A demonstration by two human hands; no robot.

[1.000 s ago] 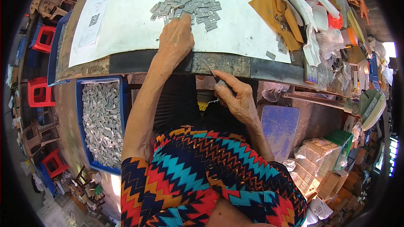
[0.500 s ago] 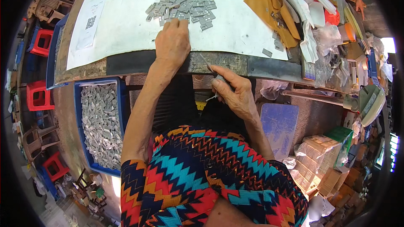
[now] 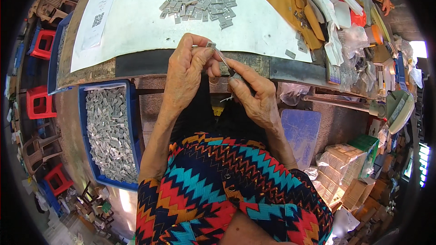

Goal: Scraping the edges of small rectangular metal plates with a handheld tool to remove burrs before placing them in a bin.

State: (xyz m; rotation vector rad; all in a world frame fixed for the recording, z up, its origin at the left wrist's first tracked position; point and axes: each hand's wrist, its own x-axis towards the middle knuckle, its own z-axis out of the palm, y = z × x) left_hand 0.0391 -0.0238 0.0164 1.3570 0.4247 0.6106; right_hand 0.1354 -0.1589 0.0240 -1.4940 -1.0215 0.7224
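Observation:
My left hand [image 3: 188, 66] is closed in a pinch around a small grey rectangular piece [image 3: 210, 45], held just above the table's front edge. In my right hand [image 3: 254, 88] is a thin metal-bladed tool [image 3: 222, 59] with a dark handle. Its blade reaches up to the piece between my left fingers; whether the tip touches it I cannot tell. Beyond my hands, a pile of similar grey pieces [image 3: 200, 4] lies on the white sheet [image 3: 145, 22]. A few more pieces [image 3: 290, 54] lie at the sheet's right side.
A blue crate [image 3: 83, 131] full of grey pieces stands below the table on the left. Brown paper [image 3: 290, 7], plastic bags [image 3: 352, 41] and other clutter crowd the table's right. A lamp [image 3: 399, 109] juts out at the right. Red stools [image 3: 41, 102] stand far left.
My left hand has come back from the pile toward me, now with a grey piece in its fingers. It has met the tool in my right hand, which has stayed nearly in place.

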